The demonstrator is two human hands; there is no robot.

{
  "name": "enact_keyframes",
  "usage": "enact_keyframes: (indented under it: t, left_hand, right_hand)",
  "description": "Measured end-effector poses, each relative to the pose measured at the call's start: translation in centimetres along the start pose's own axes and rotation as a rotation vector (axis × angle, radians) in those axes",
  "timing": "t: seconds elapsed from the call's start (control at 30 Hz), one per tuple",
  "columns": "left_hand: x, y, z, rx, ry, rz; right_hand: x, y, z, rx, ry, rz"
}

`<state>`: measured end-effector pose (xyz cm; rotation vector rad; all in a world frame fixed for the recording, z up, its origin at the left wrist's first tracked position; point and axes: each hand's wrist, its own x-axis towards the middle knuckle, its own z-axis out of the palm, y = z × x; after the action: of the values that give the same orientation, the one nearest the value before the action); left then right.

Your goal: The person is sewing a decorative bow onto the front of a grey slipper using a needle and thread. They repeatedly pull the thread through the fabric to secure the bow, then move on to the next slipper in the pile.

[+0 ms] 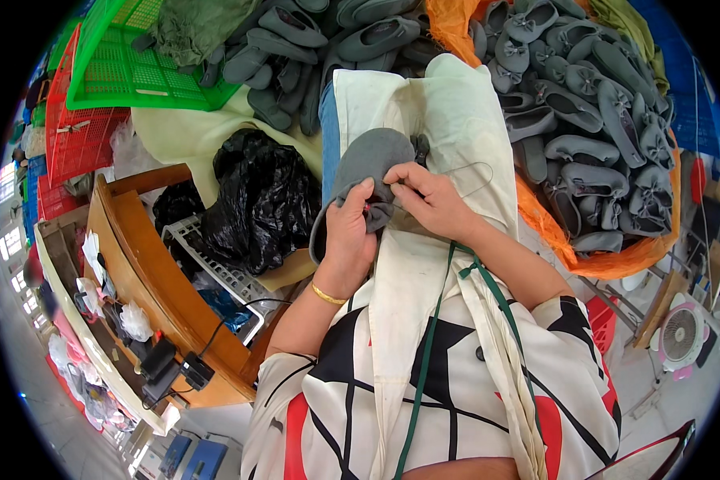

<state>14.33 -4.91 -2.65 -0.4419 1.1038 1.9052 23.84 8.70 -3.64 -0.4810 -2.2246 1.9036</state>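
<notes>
Beyond the wooden furniture [162,282], bright patches [10,244] may be windows.

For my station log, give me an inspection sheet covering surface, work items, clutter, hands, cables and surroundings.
Surface: pale cloth over the lap.
Work items: grey shoe; thin dark looped strand.
Clutter: black plastic bag, left.
Hands: left hand grips the shoe; right hand's fingertips meet at it, what they pinch unclear.
Cables: black cable with adapter at wooden furniture.
Surroundings: orange sack of grey shoes, right; green crate, left.

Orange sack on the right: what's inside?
Gray shoes, some with bows, heaped in the orange sack. Whatever lies beneath the upper layer is covered, so can't tell.
</notes>
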Motion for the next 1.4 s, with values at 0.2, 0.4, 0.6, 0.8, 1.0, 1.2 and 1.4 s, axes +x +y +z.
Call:
enact_keyframes:
  t: [0.2, 0.4, 0.6, 0.8, 1.0, 1.2, 1.4]
  left_hand:
    - [-0.5, -0.6, 0.3, 0.076, -0.058, 0.037]
    - [-1.5, -0.8, 0.5, 0.351, -0.13, 0.068]
    - [-1.4, -1.6, 0.1, 0.697, -0.224, 0.261]
    - [0.5, 2.6, 3.3, 1.354, -0.454, 0.468]
    - [2.7, 7.1, 10.3, 1.874, -0.9, 0.333]
    - [6.8, 2.5, 8.3, 1.88, -1.102, 0.2]
    - [4.6, 0.7, 5.6, 1.411, -0.785, 0.636]
  right_hand:
    - [1.2, -2.5, 0.1, -0.065, 0.015, 0.113]
    - [1.7, -2.9, -1.5, -0.3, -0.081, 0.061]
    - [0.3, -4.2, -2.4, -0.487, 0.051, -0.19]
    - [-0.3, -2.4, -3.7, 0.267, 0.111, -0.01]
    - [-2.2, -2.4, -5.4, 0.993, 0.003, 0.291]
    - [-4.3, 2.8, -10.5, 1.349, 0.478, 0.219]
    - [-7.9, 4.1, -19.6, 1.33, 1.087, -0.015]
